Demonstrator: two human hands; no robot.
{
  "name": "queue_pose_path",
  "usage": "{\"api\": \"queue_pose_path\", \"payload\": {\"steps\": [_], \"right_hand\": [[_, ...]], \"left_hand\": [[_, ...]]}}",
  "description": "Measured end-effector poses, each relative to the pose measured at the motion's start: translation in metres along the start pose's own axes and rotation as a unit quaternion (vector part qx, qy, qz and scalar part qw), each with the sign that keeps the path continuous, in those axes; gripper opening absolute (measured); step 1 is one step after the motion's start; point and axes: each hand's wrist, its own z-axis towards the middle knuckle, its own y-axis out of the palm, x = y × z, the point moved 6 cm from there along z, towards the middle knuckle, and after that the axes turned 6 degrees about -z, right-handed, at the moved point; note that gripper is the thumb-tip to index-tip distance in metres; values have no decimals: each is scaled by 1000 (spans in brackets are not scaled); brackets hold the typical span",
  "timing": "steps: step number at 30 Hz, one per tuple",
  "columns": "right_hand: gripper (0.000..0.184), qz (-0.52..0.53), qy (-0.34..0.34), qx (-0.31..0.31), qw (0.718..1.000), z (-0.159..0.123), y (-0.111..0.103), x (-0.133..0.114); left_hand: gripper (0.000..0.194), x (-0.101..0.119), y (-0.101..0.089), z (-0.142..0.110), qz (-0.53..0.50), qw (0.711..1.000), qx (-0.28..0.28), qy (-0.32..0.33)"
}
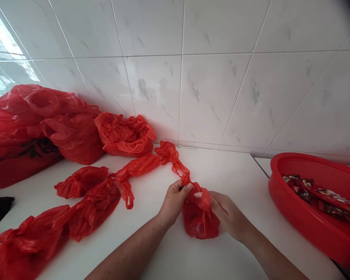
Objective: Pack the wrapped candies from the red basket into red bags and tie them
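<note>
A small red plastic bag (200, 225) rests on the white table in front of me, its top gathered and twisted. My left hand (173, 200) pinches the gathered neck of this bag between thumb and fingers. On the other side, my right hand (226, 212) has its fingers closed around a loose handle end of the same bag. A crumpled strip of red plastic (172, 155) runs from the neck back toward the wall. What the bag holds cannot be made out through the plastic.
More red plastic bags lie to the left: crumpled ones (96, 206), a rounded one (128, 136) by the wall, and a large pile (26, 120). At right stands a red basket (306, 221) with dark red packets (317, 194). A tiled wall (216, 93) closes the back.
</note>
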Motion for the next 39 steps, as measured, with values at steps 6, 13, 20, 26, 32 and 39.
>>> {"api": "queue_pose_path", "payload": {"steps": [6,13,20,26,32,39], "right_hand": [[24,-100,17,4,995,1,4,-1],[16,-126,62,35,989,6,8,11],[20,34,140,47,988,8,4,30],[21,70,141,39,987,9,3,27],[28,101,140,45,984,10,1,38],[21,197,115,11,974,10,4,39]], "left_hand": [[26,5,4,-2,-20,1000,-10,-7],[16,12,19,-13,46,998,-36,25],[47,20,40,-30,334,909,-104,229],[12,12,34,-24,441,854,-120,250],[25,-4,9,-12,283,954,-15,94],[12,-9,2,-5,122,992,17,22]]}}
